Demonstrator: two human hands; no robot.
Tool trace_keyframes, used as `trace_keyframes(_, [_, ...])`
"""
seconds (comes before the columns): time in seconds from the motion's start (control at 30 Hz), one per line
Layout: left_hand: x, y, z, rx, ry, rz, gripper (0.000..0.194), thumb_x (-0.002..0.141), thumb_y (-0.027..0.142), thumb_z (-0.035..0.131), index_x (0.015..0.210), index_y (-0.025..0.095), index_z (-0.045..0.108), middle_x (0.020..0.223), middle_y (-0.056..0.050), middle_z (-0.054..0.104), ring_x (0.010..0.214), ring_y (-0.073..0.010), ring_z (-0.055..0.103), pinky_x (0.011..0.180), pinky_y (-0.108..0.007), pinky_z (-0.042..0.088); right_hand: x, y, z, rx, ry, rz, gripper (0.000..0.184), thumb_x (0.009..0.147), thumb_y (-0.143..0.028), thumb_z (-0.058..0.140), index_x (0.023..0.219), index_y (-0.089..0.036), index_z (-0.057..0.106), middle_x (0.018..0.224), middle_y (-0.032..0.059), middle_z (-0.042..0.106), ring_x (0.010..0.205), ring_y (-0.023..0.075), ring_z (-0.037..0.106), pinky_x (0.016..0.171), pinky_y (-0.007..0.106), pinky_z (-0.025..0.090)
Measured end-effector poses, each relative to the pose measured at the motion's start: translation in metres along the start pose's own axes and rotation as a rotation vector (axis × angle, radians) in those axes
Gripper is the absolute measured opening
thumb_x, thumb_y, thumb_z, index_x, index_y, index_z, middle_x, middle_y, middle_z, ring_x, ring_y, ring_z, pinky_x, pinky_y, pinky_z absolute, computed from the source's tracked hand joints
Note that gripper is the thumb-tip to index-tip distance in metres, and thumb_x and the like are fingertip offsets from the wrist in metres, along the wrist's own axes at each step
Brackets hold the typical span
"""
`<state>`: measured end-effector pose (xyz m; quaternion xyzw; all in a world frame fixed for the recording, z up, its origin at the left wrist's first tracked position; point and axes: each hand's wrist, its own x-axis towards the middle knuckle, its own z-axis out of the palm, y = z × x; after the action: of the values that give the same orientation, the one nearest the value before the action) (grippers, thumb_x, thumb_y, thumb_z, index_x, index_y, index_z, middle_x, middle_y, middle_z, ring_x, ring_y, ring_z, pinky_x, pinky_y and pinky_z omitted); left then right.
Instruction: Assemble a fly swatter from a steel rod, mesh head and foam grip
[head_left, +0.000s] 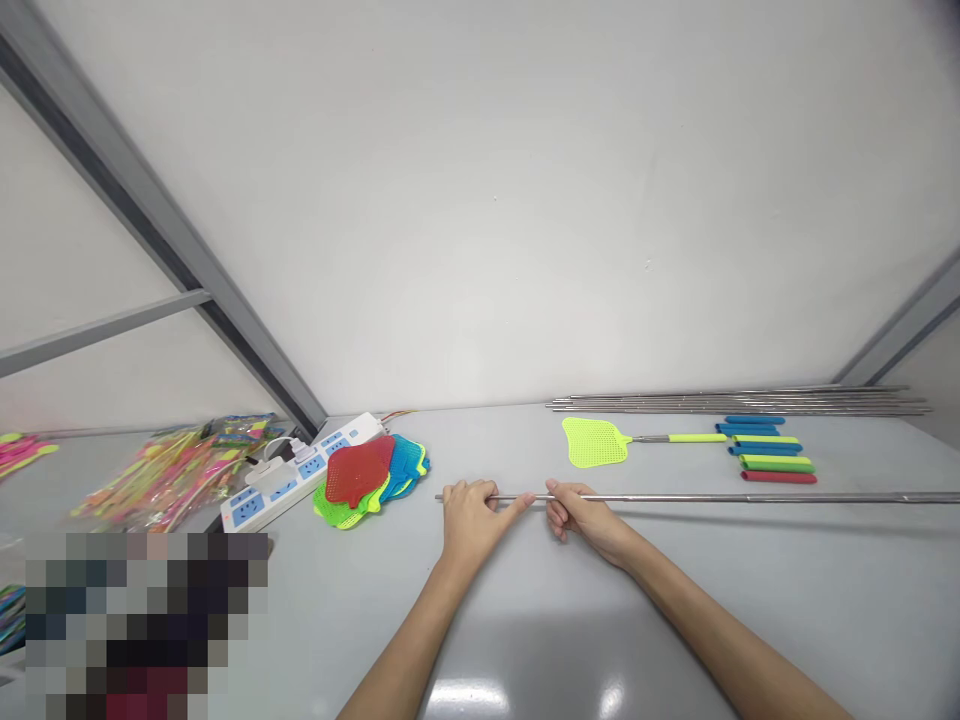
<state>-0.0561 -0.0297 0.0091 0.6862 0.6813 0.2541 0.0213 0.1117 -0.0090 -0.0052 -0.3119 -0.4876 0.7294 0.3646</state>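
Observation:
A long, thin telescopic metal rod (690,498) runs sideways above the grey table and leaves the picture at the right. My left hand (474,510) is closed around its thin left end, whose tip pokes out past the fingers. Just right of that, my right hand (576,512) pinches the same rod between thumb and fingers. Behind my right hand lies a yellow-green fly swatter (596,442) with a metal shaft and a yellow grip. Left of my left hand is a pile of loose swatter heads, a red one (358,472) on top and blue and green ones around it.
Several metal rods (735,404) lie along the wall at the back. Coloured grip tubes (772,450) sit in a row at the right. A white power strip (300,478) with plugs and bagged colourful items (187,470) are at the left. A pixelated patch hides the lower left.

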Motion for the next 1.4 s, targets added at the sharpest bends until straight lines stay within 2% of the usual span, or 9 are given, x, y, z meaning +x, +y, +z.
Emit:
trace_keyframes(0.63, [-0.0007,0.0022,-0.0039,-0.005,-0.020,0.025,0.048,0.067,0.058,0.040,0.044,0.016,0.038,0.044,0.002,0.045,0.055,-0.0122,0.042,0.065,-0.028,0.024,0.0002,-0.0006,-0.0004,0.041,-0.031,0.001,0.040,0.075,-0.044,0.042,0.048,-0.016,0.037,0.048,-0.0013,0.039,0.045,0.0095,0.041,0.045,0.024,0.031])
trace_keyframes(1.4, [-0.0021,0.0068,-0.0062,-0.022,-0.031,0.044,0.043,0.071,0.052,0.039,0.047,0.017,0.041,0.047,0.001,0.051,0.056,-0.0126,0.044,0.063,-0.028,0.023,0.0002,-0.0007,-0.0010,0.072,-0.027,0.003,0.042,0.073,-0.047,0.044,0.046,-0.015,0.037,0.049,-0.0009,0.041,0.047,0.0096,0.043,0.047,0.024,0.032])
